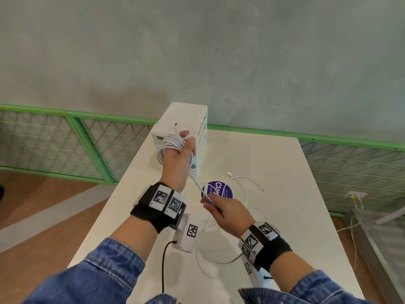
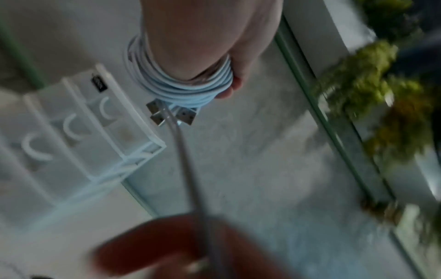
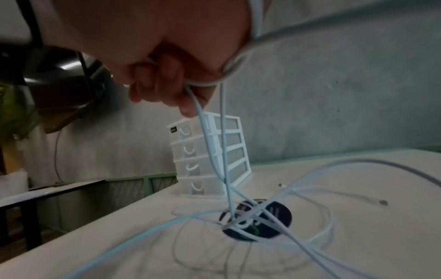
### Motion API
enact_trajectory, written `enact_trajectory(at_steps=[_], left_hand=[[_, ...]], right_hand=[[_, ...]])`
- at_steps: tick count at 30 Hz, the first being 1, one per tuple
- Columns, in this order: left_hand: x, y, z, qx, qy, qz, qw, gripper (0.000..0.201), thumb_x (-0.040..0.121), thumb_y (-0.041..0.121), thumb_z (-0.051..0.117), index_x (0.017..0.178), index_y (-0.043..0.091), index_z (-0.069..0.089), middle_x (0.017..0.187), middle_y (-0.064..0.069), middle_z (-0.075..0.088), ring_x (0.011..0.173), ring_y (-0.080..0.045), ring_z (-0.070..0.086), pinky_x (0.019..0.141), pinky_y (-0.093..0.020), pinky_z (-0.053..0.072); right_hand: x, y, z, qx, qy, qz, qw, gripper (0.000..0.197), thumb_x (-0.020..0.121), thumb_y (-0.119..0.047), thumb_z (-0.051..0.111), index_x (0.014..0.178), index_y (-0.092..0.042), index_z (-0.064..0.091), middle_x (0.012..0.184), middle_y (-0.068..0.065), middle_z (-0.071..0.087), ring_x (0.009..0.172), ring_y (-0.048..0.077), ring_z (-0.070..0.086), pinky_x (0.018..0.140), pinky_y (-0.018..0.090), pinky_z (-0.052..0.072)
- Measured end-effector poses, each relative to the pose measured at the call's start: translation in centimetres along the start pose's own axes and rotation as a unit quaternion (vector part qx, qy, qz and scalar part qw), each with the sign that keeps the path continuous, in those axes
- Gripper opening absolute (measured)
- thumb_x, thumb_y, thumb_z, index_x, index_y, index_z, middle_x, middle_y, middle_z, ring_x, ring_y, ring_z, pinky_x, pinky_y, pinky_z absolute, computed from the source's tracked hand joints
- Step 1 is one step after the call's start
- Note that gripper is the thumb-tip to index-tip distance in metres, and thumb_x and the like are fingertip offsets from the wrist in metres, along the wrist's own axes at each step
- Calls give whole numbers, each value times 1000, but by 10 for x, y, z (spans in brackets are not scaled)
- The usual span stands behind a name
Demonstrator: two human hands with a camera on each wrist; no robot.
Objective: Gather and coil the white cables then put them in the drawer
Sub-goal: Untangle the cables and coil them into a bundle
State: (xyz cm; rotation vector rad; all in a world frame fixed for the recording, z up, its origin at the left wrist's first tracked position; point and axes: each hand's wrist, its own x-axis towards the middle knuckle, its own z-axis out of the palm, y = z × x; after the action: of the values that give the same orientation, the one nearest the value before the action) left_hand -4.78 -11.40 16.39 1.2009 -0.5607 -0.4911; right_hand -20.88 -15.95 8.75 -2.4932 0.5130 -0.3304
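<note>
My left hand (image 1: 179, 156) is raised in front of the white drawer unit (image 1: 184, 119) and grips a coil of white cables (image 1: 173, 142) wound round its fingers; the coil (image 2: 181, 85) shows several loops with USB plugs (image 2: 171, 113) hanging below. A taut white strand (image 1: 198, 185) runs from the coil down to my right hand (image 1: 221, 208), which pinches it above the table. In the right wrist view the fingers (image 3: 167, 83) curl round that cable. Loose white cable loops (image 1: 241, 185) lie on the table over a purple round sticker (image 1: 215, 189).
The drawer unit (image 3: 210, 156) has several shut drawers and stands at the far left of the white table (image 1: 295, 216). A green mesh railing (image 1: 65, 139) runs behind. A black cord (image 1: 163, 266) hangs near the table's front edge. Wall wires (image 1: 355, 216) are at right.
</note>
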Motion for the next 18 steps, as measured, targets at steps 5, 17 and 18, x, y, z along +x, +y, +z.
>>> enact_trajectory(at_steps=[5, 17, 18], left_hand=[[-12, -21, -10, 268, -153, 30, 951, 9, 93, 14, 57, 102, 13, 54, 66, 3, 55, 53, -4, 52, 60, -26, 45], [-37, -9, 2, 180, -364, -208, 890, 30, 92, 19, 61, 67, 14, 45, 45, 3, 30, 36, -9, 25, 36, -18, 22], [-35, -8, 1, 178, -351, -211, 895, 29, 91, 20, 62, 69, 14, 44, 45, 4, 30, 37, -9, 24, 36, -18, 20]], right_hand=[[9, -9, -16, 3, 143, -98, 985, 38, 89, -42, 37, 103, -23, 66, 86, -5, 74, 73, 18, 67, 63, 29, 53], [30, 32, -57, -121, 170, -119, 971, 22, 82, -30, 46, 84, -16, 63, 73, -3, 67, 67, 20, 59, 73, 23, 32], [31, 37, -57, -136, 169, -117, 969, 23, 84, -31, 45, 83, -16, 63, 74, -3, 66, 69, 19, 57, 72, 21, 29]])
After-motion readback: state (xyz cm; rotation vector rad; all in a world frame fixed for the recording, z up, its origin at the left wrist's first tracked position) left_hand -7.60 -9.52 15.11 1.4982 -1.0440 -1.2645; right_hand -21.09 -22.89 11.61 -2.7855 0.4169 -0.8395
